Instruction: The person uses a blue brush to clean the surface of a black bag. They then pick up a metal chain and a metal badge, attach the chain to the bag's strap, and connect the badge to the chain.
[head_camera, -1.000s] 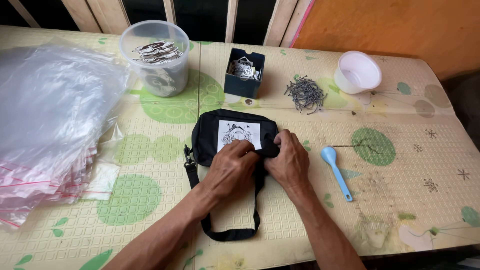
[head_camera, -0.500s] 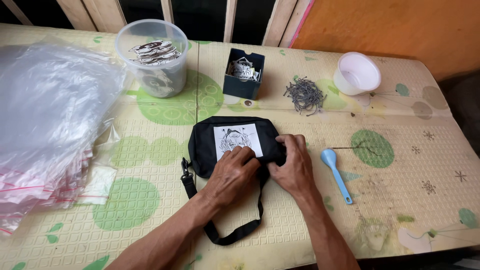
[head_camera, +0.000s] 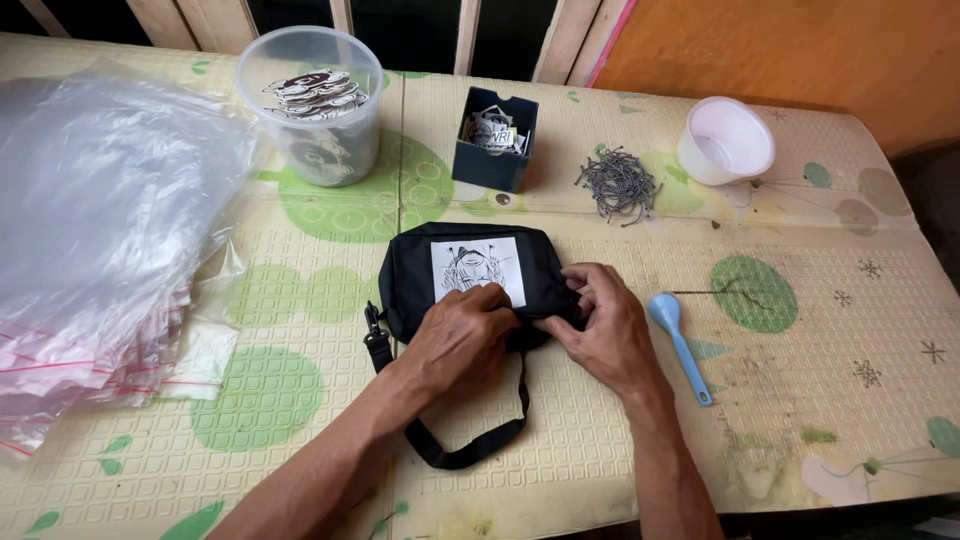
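A small black pouch (head_camera: 470, 280) lies flat in the middle of the worktop (head_camera: 600, 440), which is covered with a yellow mat with green dots. The pouch has a white patch with a black drawing on its front. A black strap (head_camera: 470, 445) loops out from under it toward the person.

The left hand (head_camera: 460, 335) rests on the near edge of the pouch, just below the white patch. Its fingers are bent and press on the cloth, a tight grip. The right hand (head_camera: 600, 325) is at the right end of the pouch. Its fingers pinch the black cloth there, so its grip is narrow too and closed on the pouch. The two hands almost touch each other.

A light blue plastic spoon (head_camera: 680, 345) lies just beside the right hand. Farther back is a heap of small dark metal pins (head_camera: 618, 185), and near it a white cup (head_camera: 725, 140). A small dark blue box (head_camera: 495, 140) with little printed bits in it stands behind the pouch. To its left is a clear plastic tub (head_camera: 315, 105) with black and white stickers inside. A big stack of clear plastic bags (head_camera: 100, 230) fills the left side of the worktop.
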